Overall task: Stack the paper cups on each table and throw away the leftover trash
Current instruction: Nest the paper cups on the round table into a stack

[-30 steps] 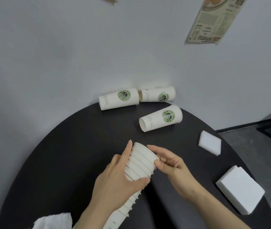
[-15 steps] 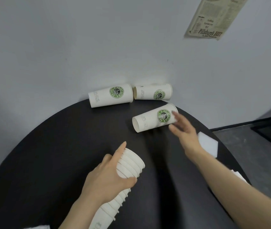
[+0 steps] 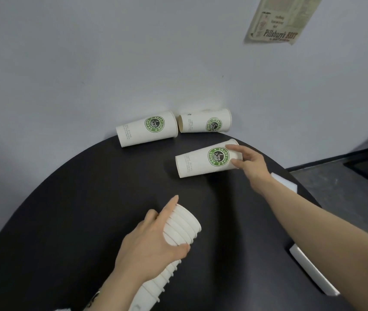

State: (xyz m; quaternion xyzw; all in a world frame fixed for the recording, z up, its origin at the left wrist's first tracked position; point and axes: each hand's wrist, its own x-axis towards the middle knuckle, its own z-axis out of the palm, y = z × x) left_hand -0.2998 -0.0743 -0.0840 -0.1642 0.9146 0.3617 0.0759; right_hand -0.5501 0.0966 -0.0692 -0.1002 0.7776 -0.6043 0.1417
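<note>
My left hand (image 3: 151, 243) grips a long stack of white paper cups (image 3: 184, 225) near the front of the round black table (image 3: 66, 209), the stack's open end pointing up and right. My right hand (image 3: 249, 163) reaches across and takes the base end of the nearest cup (image 3: 201, 161), thumb and fingers closing on it. That cup lies on its side with a green coffee logo. Two more cups of the same kind lie on their sides against the wall: a left cup (image 3: 147, 131) and a right cup (image 3: 204, 124).
A white foam block (image 3: 284, 185) lies just behind my right forearm. Another larger white block (image 3: 313, 272) sits at the table's right edge. A paper poster (image 3: 277, 19) hangs on the grey wall. Grey floor shows beyond the table at right.
My right hand left the stack, reached out to the nearest lying cup and now holds its base end. The left hand kept hold of the stack.
</note>
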